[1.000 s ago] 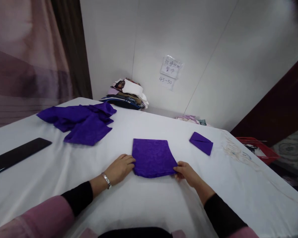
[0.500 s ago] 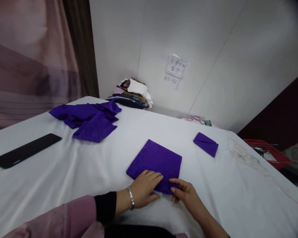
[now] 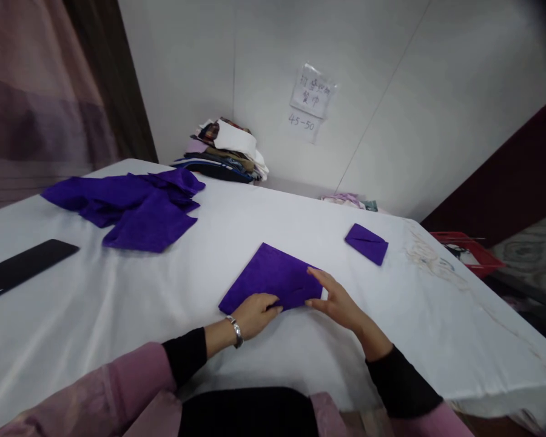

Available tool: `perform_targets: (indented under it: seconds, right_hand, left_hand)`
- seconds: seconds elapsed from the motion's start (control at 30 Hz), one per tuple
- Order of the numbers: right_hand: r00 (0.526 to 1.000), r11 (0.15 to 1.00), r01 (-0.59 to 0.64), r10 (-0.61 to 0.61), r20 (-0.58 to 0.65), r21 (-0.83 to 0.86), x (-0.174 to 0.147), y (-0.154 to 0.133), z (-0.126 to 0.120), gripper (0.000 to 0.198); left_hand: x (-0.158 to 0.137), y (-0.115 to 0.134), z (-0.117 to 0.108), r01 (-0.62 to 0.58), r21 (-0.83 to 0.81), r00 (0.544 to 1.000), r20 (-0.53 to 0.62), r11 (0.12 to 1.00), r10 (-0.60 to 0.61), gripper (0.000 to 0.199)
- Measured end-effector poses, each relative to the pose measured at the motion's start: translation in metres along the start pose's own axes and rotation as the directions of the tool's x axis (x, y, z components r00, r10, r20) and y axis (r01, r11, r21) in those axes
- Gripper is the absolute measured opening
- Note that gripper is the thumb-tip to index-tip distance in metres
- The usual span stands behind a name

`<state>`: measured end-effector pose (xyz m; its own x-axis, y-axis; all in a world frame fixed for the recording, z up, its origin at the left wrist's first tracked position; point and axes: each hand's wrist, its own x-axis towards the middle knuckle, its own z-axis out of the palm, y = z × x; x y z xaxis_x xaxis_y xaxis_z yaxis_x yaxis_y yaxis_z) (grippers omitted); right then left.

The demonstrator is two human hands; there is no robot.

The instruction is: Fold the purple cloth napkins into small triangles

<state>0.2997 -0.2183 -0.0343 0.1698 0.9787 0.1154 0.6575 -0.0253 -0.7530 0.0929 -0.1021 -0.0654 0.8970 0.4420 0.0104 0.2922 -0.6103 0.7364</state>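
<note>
A folded purple cloth napkin (image 3: 268, 270) lies on the white tablecloth in front of me. My left hand (image 3: 255, 314) is at its near edge, thumb and fingers closed on the folded-up lower part. At the right side of the napkin, my right hand (image 3: 334, 298) touches the cloth with thumb and index finger spread apart. A narrow fold line shows along the near edge between the hands. Farther right rests a smaller purple napkin (image 3: 366, 244), folded into a compact packet with a slit across it. A loose heap of purple napkins (image 3: 131, 206) spreads out at the back left.
A long black glossy slab (image 3: 27, 267) lies at the left of the table. Behind the table's far edge stands a stack of folded clothes (image 3: 227, 152), with more cloth (image 3: 346, 199) farther right. A red basket (image 3: 468, 252) sits beyond the right edge.
The napkin's near edge has been folded up. My left hand went from lying flat to gripping that edge; my right hand moved up along the right side, fingers wider. The view shifted.
</note>
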Motion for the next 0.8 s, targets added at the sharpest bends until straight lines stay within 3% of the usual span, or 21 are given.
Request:
perform_targets:
  seconds: [0.1,0.23,0.37,0.57,0.67,0.8]
  right_hand:
    - [0.987,0.989,-0.073,0.054,0.150,0.128,0.013,0.004,0.004,0.065]
    - [0.950,0.949,-0.179,0.097,0.298,0.259,0.031,0.001,0.007,0.027]
    - [0.941,0.952,-0.186,0.101,0.324,0.244,0.048,-0.002,0.006,0.026]
    - [0.940,0.941,-0.196,0.101,0.326,0.275,0.063,0.000,0.011,0.023]
    - [0.942,0.941,-0.192,0.096,0.322,0.280,0.067,0.001,0.012,0.021]
    - [0.948,0.933,-0.211,0.124,0.292,0.292,0.073,0.003,0.013,0.018]
  left_hand:
    - [0.001,0.000,0.000,-0.005,-0.020,1.000,-0.001,1.000,0.005,0.029]
    - [0.001,-0.003,0.001,0.034,-0.090,0.999,-0.004,0.995,-0.035,0.034]
    - [0.002,-0.007,0.000,0.088,-0.229,0.996,0.005,0.969,-0.089,0.035]
    - [0.006,-0.011,-0.002,0.065,-0.434,0.995,-0.040,0.899,-0.091,0.026]
    - [0.006,-0.011,-0.004,0.099,-0.376,0.989,-0.068,0.921,-0.134,0.029]
    - [-0.003,-0.014,-0.015,0.134,-0.133,0.985,-0.087,0.982,-0.146,0.034]
